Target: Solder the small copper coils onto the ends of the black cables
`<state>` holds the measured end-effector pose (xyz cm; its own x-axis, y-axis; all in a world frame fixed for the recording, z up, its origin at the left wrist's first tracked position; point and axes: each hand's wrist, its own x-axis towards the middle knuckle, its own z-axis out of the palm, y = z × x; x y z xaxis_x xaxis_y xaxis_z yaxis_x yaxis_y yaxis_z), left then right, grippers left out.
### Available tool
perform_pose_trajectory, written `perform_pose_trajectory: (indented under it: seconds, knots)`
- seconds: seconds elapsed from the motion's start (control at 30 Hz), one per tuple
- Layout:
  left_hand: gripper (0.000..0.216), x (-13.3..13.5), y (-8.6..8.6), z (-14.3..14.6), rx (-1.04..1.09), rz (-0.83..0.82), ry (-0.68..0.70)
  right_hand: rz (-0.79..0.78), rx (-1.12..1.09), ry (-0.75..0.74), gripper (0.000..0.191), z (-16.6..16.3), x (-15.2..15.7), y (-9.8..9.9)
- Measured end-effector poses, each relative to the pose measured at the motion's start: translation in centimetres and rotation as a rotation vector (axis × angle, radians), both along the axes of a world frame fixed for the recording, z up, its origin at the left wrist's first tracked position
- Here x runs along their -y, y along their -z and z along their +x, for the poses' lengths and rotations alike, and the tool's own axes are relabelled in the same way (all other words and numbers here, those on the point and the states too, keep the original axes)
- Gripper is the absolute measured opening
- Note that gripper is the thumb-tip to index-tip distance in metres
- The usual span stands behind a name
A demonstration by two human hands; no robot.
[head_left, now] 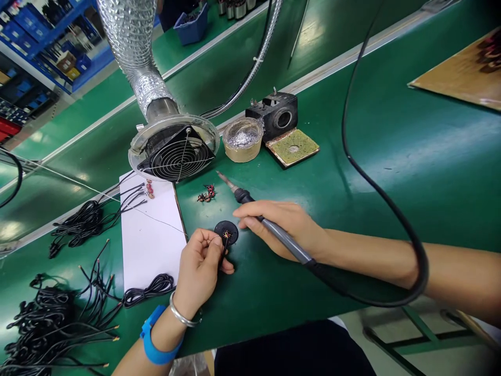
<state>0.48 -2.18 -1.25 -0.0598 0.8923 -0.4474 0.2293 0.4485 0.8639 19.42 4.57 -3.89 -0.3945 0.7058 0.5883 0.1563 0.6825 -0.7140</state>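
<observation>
My left hand (199, 269) pinches a thin strand of solder wire (78, 182) between thumb and forefinger. A black cable seems to run through the same hand, largely hidden by the fingers. Right by those fingertips is a round black disc (231, 228) with a small reddish-yellow part on it. Held like a pen, a grey-handled soldering iron (287, 240) is in my right hand (291, 222). Its tip points up and left, apart from the disc, near a little heap of small red and black parts (206, 194).
A fume extractor fan (178, 156) hangs over the green bench. Behind are a solder-filled tub (242, 140), an iron stand (279, 117) and a sponge tray (293, 148). Black cables (43, 324) and a white sheet (152, 230) lie left. The iron's cord (385, 196) loops right.
</observation>
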Motion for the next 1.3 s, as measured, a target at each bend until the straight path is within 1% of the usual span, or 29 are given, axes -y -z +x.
perform_pose_trajectory:
  seconds: [0.1,0.17,0.27,0.37,0.43,0.53,0.63,0.73,0.83,1.0,1.07,1.13,1.23,1.3]
  knots:
    - [0.026,0.1,-0.2,-0.1,-0.033,0.011,0.014,-0.014,-0.036,-0.008,0.027,-0.3,0.1,-0.5]
    - [0.026,0.1,-0.2,-0.1,-0.027,0.013,0.016,-0.025,-0.056,0.008,0.029,0.4,0.5,-1.0]
    - [0.025,-0.1,-0.2,0.0,-0.015,0.01,0.015,-0.054,-0.103,0.037,0.027,1.8,1.5,-1.5]
    - [0.026,-0.2,-0.1,0.1,0.002,-0.011,0.016,-0.136,-0.131,0.09,0.027,2.5,2.1,-1.2]
    - [0.026,-0.2,-0.1,0.1,0.002,-0.032,0.014,-0.195,-0.118,0.118,0.031,2.3,2.1,-0.6]
    - [0.025,0.0,-0.3,0.2,-0.019,-0.047,0.007,-0.215,-0.049,0.053,0.028,1.4,1.7,0.4]
    - [0.024,0.2,-0.7,0.0,-0.029,-0.033,-0.007,-0.156,0.062,-0.037,0.021,0.3,1.1,1.1]
    - [0.024,0.5,-0.9,-0.3,-0.033,-0.022,-0.005,-0.108,0.168,-0.088,0.026,-0.6,0.7,1.5]
    - [0.024,0.7,-0.7,-0.5,-0.043,-0.022,0.014,-0.103,0.215,-0.111,0.026,-1.5,0.5,1.7]
    - [0.023,1.0,-0.7,-0.6,-0.054,-0.016,0.055,-0.072,0.134,-0.118,0.026,-2.3,0.5,2.1]
    - [0.022,1.2,-0.9,-0.7,-0.063,0.004,0.053,-0.052,0.085,-0.105,0.027,-2.1,0.5,1.9]
    - [0.022,1.3,-1.2,-0.8,-0.076,0.038,0.043,-0.064,0.023,-0.093,0.032,-1.7,0.4,1.5]
    - [0.021,1.6,-1.4,-1.0,-0.067,0.096,0.045,-0.156,-0.052,-0.109,0.042,-1.0,0.6,0.5]
    - [0.019,1.6,-1.4,-1.1,-0.058,0.129,0.061,-0.259,-0.088,-0.161,0.047,-0.8,0.8,0.0]
